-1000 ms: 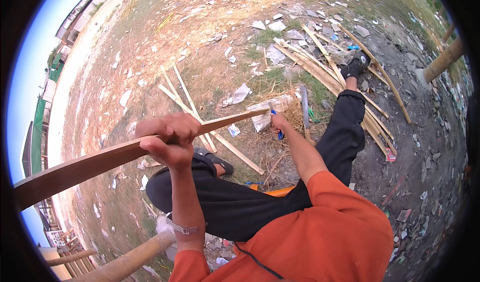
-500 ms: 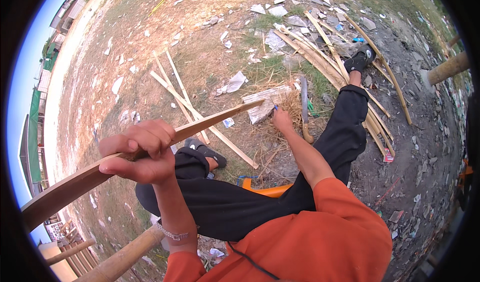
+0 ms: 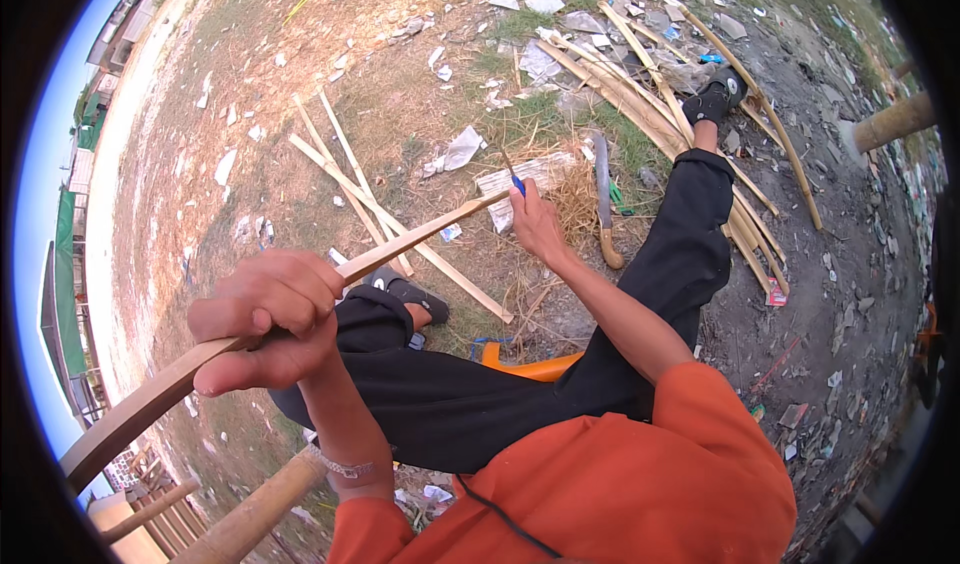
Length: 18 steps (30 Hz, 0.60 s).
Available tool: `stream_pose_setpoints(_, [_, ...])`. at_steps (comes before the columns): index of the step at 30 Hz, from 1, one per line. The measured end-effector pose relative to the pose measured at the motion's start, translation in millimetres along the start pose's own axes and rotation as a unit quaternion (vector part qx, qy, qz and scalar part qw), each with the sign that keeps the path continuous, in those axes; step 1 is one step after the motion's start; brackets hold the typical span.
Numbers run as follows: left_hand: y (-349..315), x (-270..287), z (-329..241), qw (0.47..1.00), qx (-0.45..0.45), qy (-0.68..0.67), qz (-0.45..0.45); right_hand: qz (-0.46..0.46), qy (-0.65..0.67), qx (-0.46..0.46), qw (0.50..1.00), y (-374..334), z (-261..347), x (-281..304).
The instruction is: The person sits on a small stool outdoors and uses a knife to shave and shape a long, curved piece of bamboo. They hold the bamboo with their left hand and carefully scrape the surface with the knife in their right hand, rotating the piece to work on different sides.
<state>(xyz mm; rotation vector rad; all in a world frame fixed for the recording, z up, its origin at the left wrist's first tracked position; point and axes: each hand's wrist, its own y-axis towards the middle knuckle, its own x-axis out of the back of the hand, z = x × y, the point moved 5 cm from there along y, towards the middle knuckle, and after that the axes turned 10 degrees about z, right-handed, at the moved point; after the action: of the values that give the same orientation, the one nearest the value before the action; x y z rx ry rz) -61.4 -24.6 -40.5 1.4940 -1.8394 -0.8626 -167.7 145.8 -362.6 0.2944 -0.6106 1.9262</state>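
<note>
My left hand [image 3: 270, 319] is closed round a long split bamboo strip [image 3: 410, 242], which runs from the lower left toward the middle of the view. My right hand [image 3: 538, 222] grips a knife with a blue handle [image 3: 517, 183]; its thin blade points up and away, beside the far end of the strip. Behind that end a pale, weathered wooden block [image 3: 548, 169] lies on the ground. Just to the right of my right hand is a large curved blade with a wooden handle [image 3: 603, 189], lying with nobody holding it.
Several bamboo strips [image 3: 640, 114] lie piled beside my right foot [image 3: 715, 97]. More loose strips [image 3: 372, 204] cross on the ground ahead of my left foot. An orange bar [image 3: 545, 367] shows between my legs. Bamboo poles stand at right [image 3: 895, 124] and lower left [image 3: 255, 504]. Litter is scattered about.
My right hand has come up and left, and the knife's blade now points upward beside the strip's end. The strip has turned slightly in my left hand, which has shifted little.
</note>
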Motion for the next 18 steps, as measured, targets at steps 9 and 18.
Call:
stream_pose_setpoints(9, [7.2, -11.8, 1.1, 0.998, -0.040, -0.031, 0.049, -0.003, -0.086, 0.054, 0.995, -49.6, -4.5, -7.8])
stream_pose_setpoints(18, [10.1, -23.0, 1.1, 0.995, -0.050, -0.033, 0.082, -0.017, -0.075, 0.111, 0.991, -49.0, 0.2, -3.3])
